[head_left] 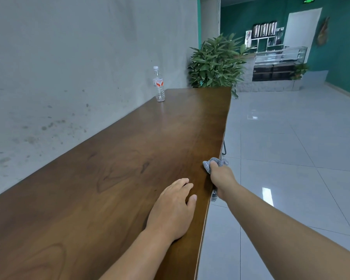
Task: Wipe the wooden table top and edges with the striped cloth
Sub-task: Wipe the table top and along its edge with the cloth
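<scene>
A grey wall (pixel 69 57) ran along the far long side of the wooden table (pixel 109 168), meeting that edge with no gap visible. A water bottle (pixel 159 85) stood upright on the table near the wall edge, well beyond both hands, with bare wood between. The left hand (pixel 173 209) rested palm down on the table top just inside the table's near edge, fingers straight and slightly spread, thumb toward that edge. Just past it along the same edge, the right hand (pixel 220 176) gripped the striped cloth (pixel 212 164), fingers curled round it, wrapping the table's rim; cloth bunched out ahead of the knuckles and a corner hung below the wrist. A potted plant (pixel 216 63) stood behind the table's far end. Tiled floor (pixel 291 148) lay open beside the near edge.
</scene>
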